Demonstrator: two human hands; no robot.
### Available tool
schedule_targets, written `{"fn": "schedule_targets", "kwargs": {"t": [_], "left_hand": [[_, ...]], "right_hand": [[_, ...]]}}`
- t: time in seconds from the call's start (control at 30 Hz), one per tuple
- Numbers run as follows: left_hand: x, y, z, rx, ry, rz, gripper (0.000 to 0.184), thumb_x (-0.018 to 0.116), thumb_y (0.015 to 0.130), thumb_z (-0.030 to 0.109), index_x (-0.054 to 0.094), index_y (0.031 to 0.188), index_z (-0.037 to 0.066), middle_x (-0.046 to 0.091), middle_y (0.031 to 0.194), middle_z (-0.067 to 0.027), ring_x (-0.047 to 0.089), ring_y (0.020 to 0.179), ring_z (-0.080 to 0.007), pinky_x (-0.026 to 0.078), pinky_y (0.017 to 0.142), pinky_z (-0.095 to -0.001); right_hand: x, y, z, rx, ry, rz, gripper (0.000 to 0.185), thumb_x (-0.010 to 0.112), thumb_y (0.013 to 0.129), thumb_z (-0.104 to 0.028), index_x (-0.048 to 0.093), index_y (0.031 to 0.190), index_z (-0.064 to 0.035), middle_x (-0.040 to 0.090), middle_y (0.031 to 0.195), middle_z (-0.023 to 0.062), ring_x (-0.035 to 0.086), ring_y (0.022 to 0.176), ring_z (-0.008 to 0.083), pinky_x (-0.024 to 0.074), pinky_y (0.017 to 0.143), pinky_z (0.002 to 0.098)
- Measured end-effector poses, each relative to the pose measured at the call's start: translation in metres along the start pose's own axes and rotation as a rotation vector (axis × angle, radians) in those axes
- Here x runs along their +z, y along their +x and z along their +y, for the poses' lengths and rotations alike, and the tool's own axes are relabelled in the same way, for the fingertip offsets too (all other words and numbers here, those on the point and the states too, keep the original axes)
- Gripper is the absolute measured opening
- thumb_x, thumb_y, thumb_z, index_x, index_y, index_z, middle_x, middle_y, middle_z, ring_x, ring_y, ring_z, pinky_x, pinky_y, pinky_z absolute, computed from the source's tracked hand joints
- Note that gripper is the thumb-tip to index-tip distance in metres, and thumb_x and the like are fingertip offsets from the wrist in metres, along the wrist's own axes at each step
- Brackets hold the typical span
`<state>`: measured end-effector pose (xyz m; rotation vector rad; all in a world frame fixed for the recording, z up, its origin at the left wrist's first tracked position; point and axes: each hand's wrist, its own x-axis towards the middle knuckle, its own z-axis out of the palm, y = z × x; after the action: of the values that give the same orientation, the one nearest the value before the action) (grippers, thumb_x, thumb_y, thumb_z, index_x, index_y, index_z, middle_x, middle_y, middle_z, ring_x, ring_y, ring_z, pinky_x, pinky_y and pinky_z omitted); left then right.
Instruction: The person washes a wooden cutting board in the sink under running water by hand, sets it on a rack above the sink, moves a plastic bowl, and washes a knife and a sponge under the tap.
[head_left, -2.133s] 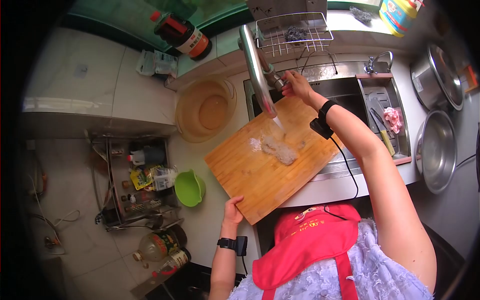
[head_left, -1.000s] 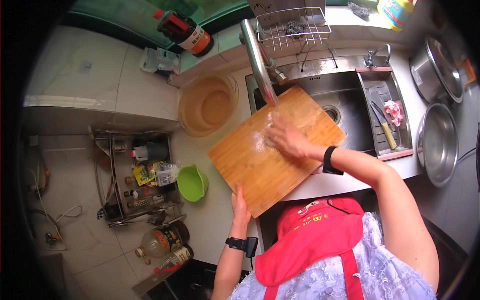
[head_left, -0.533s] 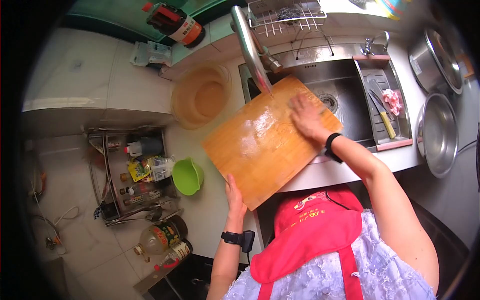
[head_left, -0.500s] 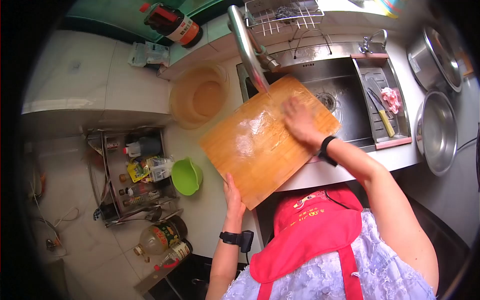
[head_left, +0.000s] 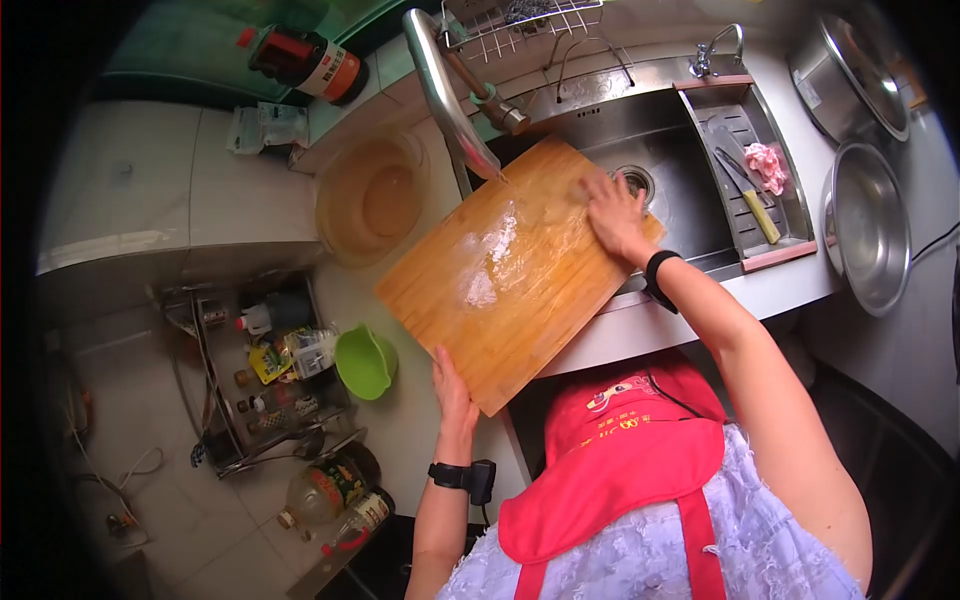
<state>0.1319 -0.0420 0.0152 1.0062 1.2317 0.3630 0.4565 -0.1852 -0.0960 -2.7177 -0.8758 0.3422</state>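
Observation:
A wet wooden cutting board (head_left: 480,330) lies tilted across the edge of the steel sink (head_left: 690,200), its upper end under the faucet (head_left: 445,95). Water from the spout meets the board, and shiny wet patches show on its face. My left hand (head_left: 455,395) grips the board's near left corner, thumb on top and the other fingers hidden beneath. Flat on the board's right part rests my right hand (head_left: 617,218), fingers stretched out toward the far edge, close to the drain (head_left: 634,182).
Right of the sink, a side basin holds a yellow-handled knife (head_left: 762,217) and pink meat (head_left: 766,168). A steel bowl (head_left: 870,230) stands beyond. On the left are a beige tub (head_left: 335,215), a green bowl (head_left: 365,362) and a bottle rack (head_left: 230,440).
My right hand has slid toward the board's right edge, beside the drain. My left hand keeps its hold on the corner. The whole view has shifted slightly.

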Motion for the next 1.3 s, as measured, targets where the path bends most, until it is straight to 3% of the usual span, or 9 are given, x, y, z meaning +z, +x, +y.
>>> {"fn": "schedule_targets", "kwargs": {"t": [0.33,0.43,0.53,0.67,0.73,0.83,1.07,1.2,1.3], "left_hand": [[-0.008,0.006,-0.005,-0.079,-0.097,-0.062,0.073,0.045,0.099,0.054,0.026,0.149,0.004,0.038,0.147,-0.0130,0.042,0.133,-0.0273,0.041,0.108,-0.0413],[-0.011,0.012,-0.007,-0.056,-0.086,-0.080,0.069,0.043,0.101,0.052,0.027,0.148,0.004,0.039,0.147,-0.0126,0.040,0.135,-0.0265,0.036,0.111,-0.0406],[-0.008,0.010,-0.014,0.013,-0.034,-0.054,0.066,0.041,0.102,0.050,0.029,0.147,0.003,0.042,0.144,-0.0120,0.041,0.133,-0.0260,0.038,0.109,-0.0405],[-0.007,0.013,-0.015,-0.025,-0.052,-0.046,0.066,0.041,0.102,0.050,0.029,0.148,0.004,0.042,0.145,-0.0122,0.046,0.130,-0.0275,0.045,0.103,-0.0424],[-0.011,0.006,-0.014,-0.040,-0.030,-0.037,0.067,0.041,0.101,0.051,0.028,0.148,0.005,0.042,0.145,-0.0124,0.048,0.128,-0.0283,0.047,0.101,-0.0437],[-0.006,0.009,-0.009,-0.051,0.009,0.002,0.069,0.042,0.100,0.052,0.027,0.149,0.006,0.042,0.146,-0.0126,0.050,0.127,-0.0290,0.049,0.099,-0.0452],[0.006,0.003,0.014,-0.048,0.009,-0.013,0.068,0.045,0.100,0.051,0.028,0.148,0.007,0.044,0.143,-0.0127,0.051,0.126,-0.0289,0.051,0.097,-0.0469],[0.004,0.007,0.010,-0.007,-0.018,-0.019,0.065,0.044,0.101,0.049,0.028,0.147,0.006,0.044,0.143,-0.0129,0.051,0.125,-0.0292,0.051,0.097,-0.0464],[0.008,-0.002,0.015,0.003,0.020,0.000,0.064,0.043,0.102,0.047,0.028,0.148,0.006,0.044,0.143,-0.0132,0.051,0.125,-0.0293,0.050,0.099,-0.0455]], "right_hand": [[-0.010,-0.137,-0.183,-0.613,0.193,-0.012,0.053,0.042,0.097,-0.026,0.038,0.148,-0.0115,0.028,0.156,0.0176,0.024,0.145,0.0357,0.0194,0.116,0.0521],[-0.015,-0.178,-0.187,-0.697,0.558,0.002,0.054,0.045,0.094,-0.025,0.039,0.147,-0.0139,0.029,0.156,0.0165,0.024,0.145,0.0348,0.0184,0.116,0.0543],[-0.022,-0.162,-0.125,-0.704,0.188,-0.058,0.057,0.046,0.091,-0.022,0.038,0.147,-0.0158,0.030,0.156,0.0154,0.025,0.145,0.0336,0.0169,0.115,0.0578],[-0.003,-0.086,-0.003,-0.097,-0.216,-0.031,0.060,0.045,0.094,-0.027,0.031,0.151,-0.0133,0.022,0.159,0.0133,0.020,0.146,0.0362,0.0227,0.113,0.0595],[0.014,-0.054,0.043,0.285,0.119,0.041,0.058,0.039,0.098,-0.029,0.029,0.152,-0.0097,0.016,0.161,0.0144,0.015,0.148,0.0350,0.0199,0.115,0.0567],[0.030,-0.044,0.027,0.418,0.121,0.110,0.057,0.035,0.100,-0.031,0.028,0.152,-0.0070,0.014,0.161,0.0156,0.013,0.148,0.0352,0.0147,0.118,0.0545],[0.005,-0.129,-0.107,-0.223,0.262,0.089,0.056,0.042,0.098,-0.032,0.035,0.149,-0.0103,0.025,0.157,0.0191,0.022,0.145,0.0382,0.0159,0.118,0.0504],[-0.018,-0.126,-0.085,-0.553,0.197,0.046,0.050,0.046,0.095,-0.025,0.043,0.144,-0.0128,0.032,0.153,0.0171,0.028,0.143,0.0380,0.0195,0.116,0.0544],[0.010,-0.071,-0.007,-0.156,-0.022,0.100,0.051,0.041,0.095,-0.022,0.040,0.145,-0.0128,0.033,0.153,0.0168,0.028,0.143,0.0337,0.0199,0.115,0.0575]]}}
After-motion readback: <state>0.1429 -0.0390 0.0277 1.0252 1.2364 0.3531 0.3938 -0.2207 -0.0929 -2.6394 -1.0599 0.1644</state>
